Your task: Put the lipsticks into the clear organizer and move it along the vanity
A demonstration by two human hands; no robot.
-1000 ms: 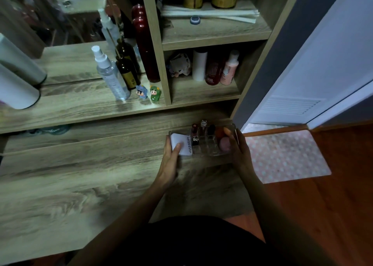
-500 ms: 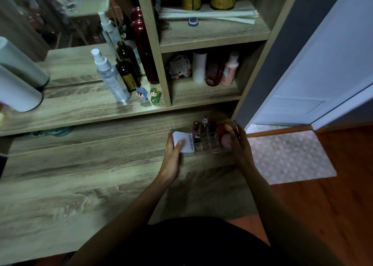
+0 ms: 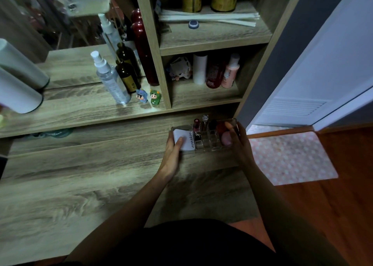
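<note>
Lipsticks [image 3: 198, 129] loaded, I grip the clear organizer [image 3: 210, 144] with left hand [image 3: 173, 154] and right hand [image 3: 239, 145], fingers closed on its ends, at the desk's [image 3: 80, 185] far right corner, next sliding it level along the desk.

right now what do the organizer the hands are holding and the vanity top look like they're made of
Clear organizer: looks like glossy transparent plastic, maybe acrylic; the lipsticks and the divider walls show through its sides. Vanity top: wood-look surface with grey-brown streaked grain and a matte finish; whether it is solid wood or a laminate cannot be told. Left hand and right hand grip the organizer's two ends.
</note>
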